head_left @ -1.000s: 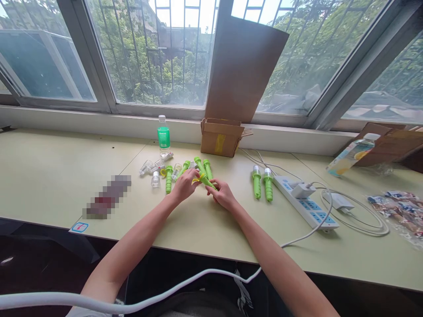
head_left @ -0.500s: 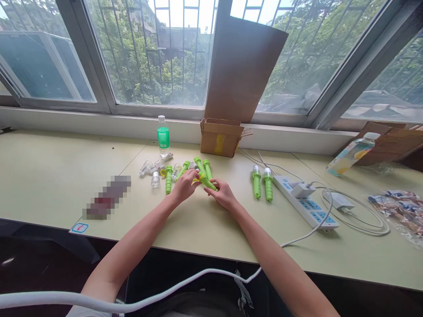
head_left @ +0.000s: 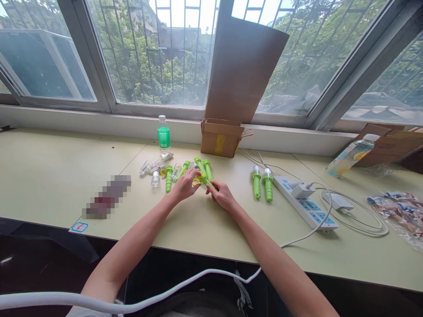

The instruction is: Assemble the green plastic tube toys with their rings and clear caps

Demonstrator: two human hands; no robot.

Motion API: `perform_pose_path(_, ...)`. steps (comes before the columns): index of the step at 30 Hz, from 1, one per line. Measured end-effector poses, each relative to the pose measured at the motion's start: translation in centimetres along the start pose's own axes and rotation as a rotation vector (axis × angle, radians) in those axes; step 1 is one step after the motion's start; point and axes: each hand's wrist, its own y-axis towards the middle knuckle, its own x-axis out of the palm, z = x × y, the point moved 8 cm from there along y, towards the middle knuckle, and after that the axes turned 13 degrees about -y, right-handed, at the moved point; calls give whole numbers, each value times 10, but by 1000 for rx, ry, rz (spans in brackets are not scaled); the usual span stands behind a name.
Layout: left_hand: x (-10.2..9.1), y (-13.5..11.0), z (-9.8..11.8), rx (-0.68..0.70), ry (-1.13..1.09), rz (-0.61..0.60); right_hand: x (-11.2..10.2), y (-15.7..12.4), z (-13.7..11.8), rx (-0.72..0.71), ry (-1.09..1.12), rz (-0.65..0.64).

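My left hand (head_left: pixel 184 186) and my right hand (head_left: pixel 222 195) meet over the pale green table (head_left: pixel 59 171), both closed on one green ribbed handle (head_left: pixel 205 179) with a yellow ring at its end. My left fingers pinch the yellow end, my right fingers grip the other end. Just behind lie several more green handles (head_left: pixel 201 165) and several clear plastic caps (head_left: pixel 155 178). Two green handles with clear tops (head_left: pixel 262 182) lie side by side to the right of my hands.
A green-labelled water bottle (head_left: pixel 163 137) and an open cardboard box (head_left: pixel 220 137) stand by the window sill. A white power strip (head_left: pixel 307 203) with chargers and cables lies to the right, beyond it a tilted bottle (head_left: pixel 350 155) and snack packets (head_left: pixel 399 212). A white cable (head_left: pixel 99 304) hangs below the table's edge.
My hands have shifted slightly up and away with the green handle. Nothing else on the table has moved.
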Motion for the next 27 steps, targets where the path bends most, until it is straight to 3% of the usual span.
perform_pose_path(6, -3, 1, 0, 13, 30, 62, 6, 1, 5, 56, 62, -46)
perform_pose_path(15, 1, 0, -3, 2, 31, 44, 5, -2, 9, 122, 109, -39)
perform_pose_path(27, -2, 1, -1, -10, 59, 63, -3, 1, 1, -14, -123, 56)
